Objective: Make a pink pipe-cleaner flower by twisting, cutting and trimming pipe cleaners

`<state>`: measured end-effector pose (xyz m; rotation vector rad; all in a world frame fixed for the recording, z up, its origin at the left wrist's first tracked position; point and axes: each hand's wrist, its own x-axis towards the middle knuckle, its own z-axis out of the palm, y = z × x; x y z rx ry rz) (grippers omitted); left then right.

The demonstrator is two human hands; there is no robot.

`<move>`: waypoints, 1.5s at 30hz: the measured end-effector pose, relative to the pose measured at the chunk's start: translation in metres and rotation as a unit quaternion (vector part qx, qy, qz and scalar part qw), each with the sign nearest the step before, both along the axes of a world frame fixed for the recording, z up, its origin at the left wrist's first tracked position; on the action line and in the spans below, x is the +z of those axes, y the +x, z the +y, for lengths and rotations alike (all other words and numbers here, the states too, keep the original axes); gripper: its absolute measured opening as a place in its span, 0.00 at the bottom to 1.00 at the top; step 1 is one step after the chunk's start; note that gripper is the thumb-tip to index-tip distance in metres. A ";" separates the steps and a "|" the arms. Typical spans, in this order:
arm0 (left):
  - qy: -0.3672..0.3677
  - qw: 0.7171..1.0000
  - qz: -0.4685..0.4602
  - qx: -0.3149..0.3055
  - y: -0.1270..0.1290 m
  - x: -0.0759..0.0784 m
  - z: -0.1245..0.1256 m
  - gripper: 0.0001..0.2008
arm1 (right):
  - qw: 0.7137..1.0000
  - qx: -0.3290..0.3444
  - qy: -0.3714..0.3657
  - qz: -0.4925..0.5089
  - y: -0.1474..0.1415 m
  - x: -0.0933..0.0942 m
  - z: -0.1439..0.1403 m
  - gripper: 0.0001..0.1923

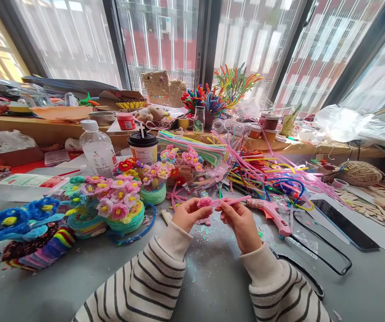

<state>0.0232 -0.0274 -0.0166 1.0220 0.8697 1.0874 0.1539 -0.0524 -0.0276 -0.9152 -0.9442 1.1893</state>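
craft workshop: pipe cleaners (197, 147), glue gun (271, 212), twine ball (361, 173)

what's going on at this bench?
Someone's doing fuzzy-flower craft. Their left hand pinches a bunched pink piece; the right hand grips a pink strip. Can't tell if they're joined. A pink glue gun lies beside the right hand; potted fuzzy flowers stand to the left.
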 end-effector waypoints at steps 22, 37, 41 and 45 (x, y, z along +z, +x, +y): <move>0.008 0.978 -0.129 0.165 -0.008 0.004 0.001 0.07 | 0.926 0.080 -0.190 0.317 -0.016 0.001 -0.006 0.04; -0.091 0.991 -0.096 -0.027 -0.005 0.008 0.002 0.12 | 0.949 0.112 -0.086 0.280 -0.002 0.005 -0.003 0.11; -0.097 0.991 -0.078 -0.052 -0.004 0.009 0.000 0.10 | 0.970 0.113 -0.044 0.211 -0.006 0.007 -0.006 0.08; -0.108 0.989 -0.073 -0.067 -0.004 0.008 -0.001 0.08 | 0.973 0.140 -0.020 0.183 -0.007 0.005 -0.006 0.06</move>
